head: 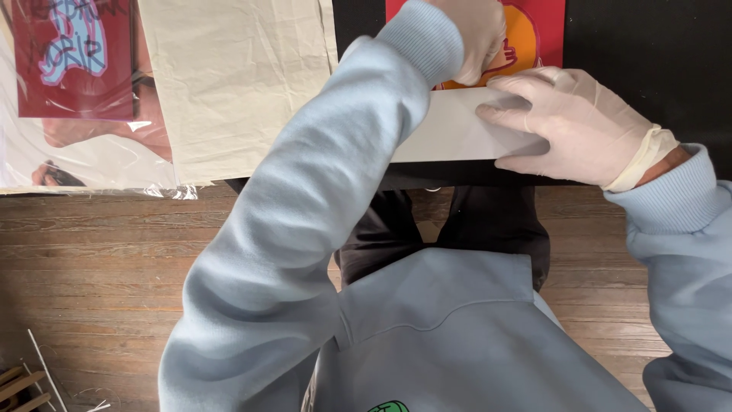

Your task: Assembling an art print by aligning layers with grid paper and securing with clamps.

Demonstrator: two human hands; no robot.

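Both my hands wear pale gloves and light blue sleeves. My right hand (576,126) lies flat, fingers spread, pressing on a white sheet of paper (446,137) at the near edge of a black table (648,53). My left hand (476,34) reaches across my body and rests at the far edge of that white sheet, fingers curled down on it. Under the sheet's far edge a red print with an orange shape (526,34) shows. Whether the left fingers pinch the paper is hidden by the hand itself.
A cream cloth sheet (236,84) lies to the left. Further left is a red print in clear plastic wrap (72,57) over other wrapped artwork (99,152). Wooden floorboards (99,259) run below the table edge. Thin sticks (34,374) lie at the bottom left.
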